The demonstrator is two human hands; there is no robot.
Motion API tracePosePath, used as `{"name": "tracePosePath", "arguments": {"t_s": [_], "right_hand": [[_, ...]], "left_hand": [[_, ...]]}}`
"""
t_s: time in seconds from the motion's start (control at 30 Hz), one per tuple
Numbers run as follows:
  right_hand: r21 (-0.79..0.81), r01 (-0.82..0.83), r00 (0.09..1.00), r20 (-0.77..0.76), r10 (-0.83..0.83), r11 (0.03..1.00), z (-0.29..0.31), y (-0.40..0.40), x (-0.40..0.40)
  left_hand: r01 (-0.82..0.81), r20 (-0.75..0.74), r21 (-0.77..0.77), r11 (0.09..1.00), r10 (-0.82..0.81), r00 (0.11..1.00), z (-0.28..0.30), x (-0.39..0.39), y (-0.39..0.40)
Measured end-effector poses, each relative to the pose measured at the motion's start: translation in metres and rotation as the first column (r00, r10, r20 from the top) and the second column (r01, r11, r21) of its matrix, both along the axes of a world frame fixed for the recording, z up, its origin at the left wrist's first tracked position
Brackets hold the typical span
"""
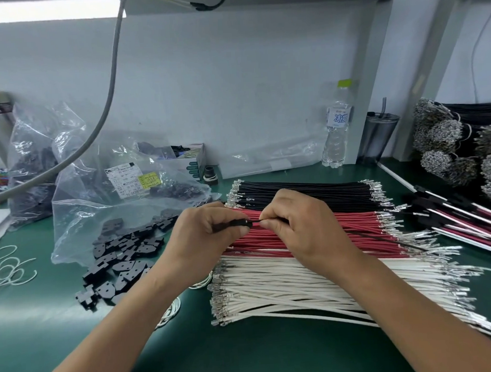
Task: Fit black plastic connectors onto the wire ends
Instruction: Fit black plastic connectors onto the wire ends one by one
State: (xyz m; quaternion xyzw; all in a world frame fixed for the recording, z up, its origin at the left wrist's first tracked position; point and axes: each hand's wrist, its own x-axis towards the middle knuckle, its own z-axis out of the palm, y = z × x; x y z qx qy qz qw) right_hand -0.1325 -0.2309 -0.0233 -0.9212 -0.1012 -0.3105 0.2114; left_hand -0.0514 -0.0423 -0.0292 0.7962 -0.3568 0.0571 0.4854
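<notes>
The left hand [209,231] grips a black connector [242,223] above the red wires [313,230]. The right hand [298,223] pinches a black wire [385,238] just to its right; its end points left, in line with the connector.

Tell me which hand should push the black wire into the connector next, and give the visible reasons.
Probably the right hand: it pinches the black wire close to its end, which is lined up with the black connector. The left hand grips that connector and looks better suited to bracing it.
</notes>
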Motion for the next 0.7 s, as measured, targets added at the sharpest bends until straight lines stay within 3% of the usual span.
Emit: {"name": "tracePosePath", "arguments": {"t_s": [0.23, 0.33, 0.43, 0.5, 0.57, 0.7], "right_hand": [[-0.074, -0.017, 0.998, 0.053, 0.021, 0.997, 0.000, 0.004, 0.001], [-0.076, 0.038, 0.997, 0.072, -0.033, 0.996, 0.002, -0.002, 0.002], [-0.182, 0.163, 0.958, 0.264, -0.112, 0.970, 0.006, -0.004, 0.000], [-0.268, 0.185, 0.929, 0.362, -0.079, 0.946, 0.004, -0.001, 0.000], [-0.323, 0.147, 0.955, 0.292, -0.050, 0.935, -0.003, 0.003, 0.001], [-0.302, 0.139, 0.986, -0.044, -0.160, 0.943, -0.017, 0.007, 0.013]], "left_hand": [[0.033, 0.052, 0.024, 0.999, -0.035, 0.998, 0.001, 0.000, 0.001], [0.028, -0.023, -0.014, 1.000, -0.029, 0.999, 0.001, 0.003, 0.001], [0.010, -0.147, -0.124, 0.992, -0.028, 0.989, 0.001, 0.006, -0.001], [-0.029, -0.201, -0.188, 0.982, -0.010, 0.980, 0.000, 0.009, 0.000], [-0.066, -0.256, -0.256, 0.964, -0.002, 0.967, -0.001, 0.011, 0.002], [-0.126, -0.360, -0.324, 0.938, 0.001, 0.933, -0.003, 0.014, 0.004]]}}
